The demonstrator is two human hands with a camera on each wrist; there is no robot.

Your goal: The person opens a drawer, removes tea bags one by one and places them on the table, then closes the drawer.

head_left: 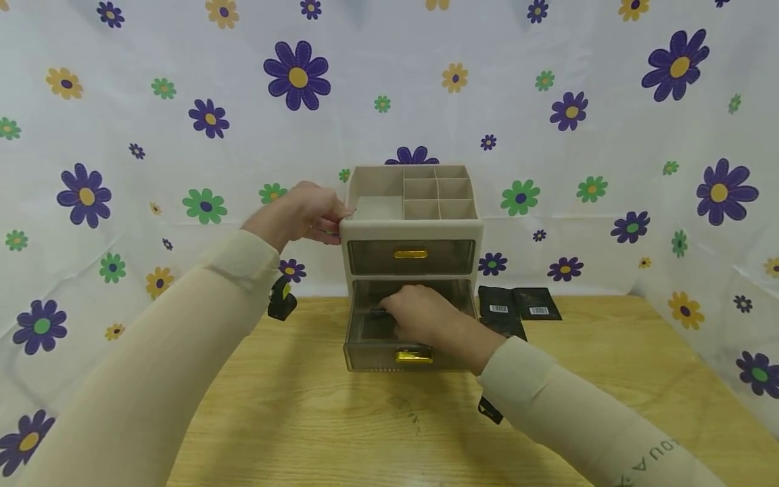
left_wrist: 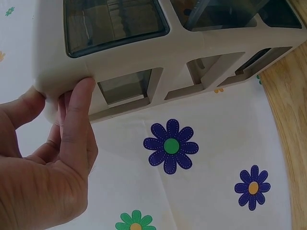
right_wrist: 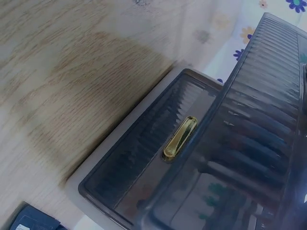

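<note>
A beige desktop drawer organizer [head_left: 411,230] stands on the table, its middle smoky see-through drawer [head_left: 371,355] pulled out. My left hand [head_left: 310,210] grips the organizer's upper left corner. In the left wrist view, the thumb and fingers of the left hand [left_wrist: 57,143] hold that edge. My right hand [head_left: 422,314] reaches down into the open drawer with bent fingers. A small dark thing shows by its fingertips; whether they pinch it is hidden. The right wrist view shows the drawer's ribbed side [right_wrist: 249,115] and the closed bottom drawer [right_wrist: 139,158], but not the hand.
Several flat black packets [head_left: 535,303] with white labels lie on the wooden table [head_left: 292,406], right of the organizer. Open compartments [head_left: 438,193] form its top, above a closed upper drawer [head_left: 371,258]. A flower-printed white cloth [head_left: 377,61] hangs behind.
</note>
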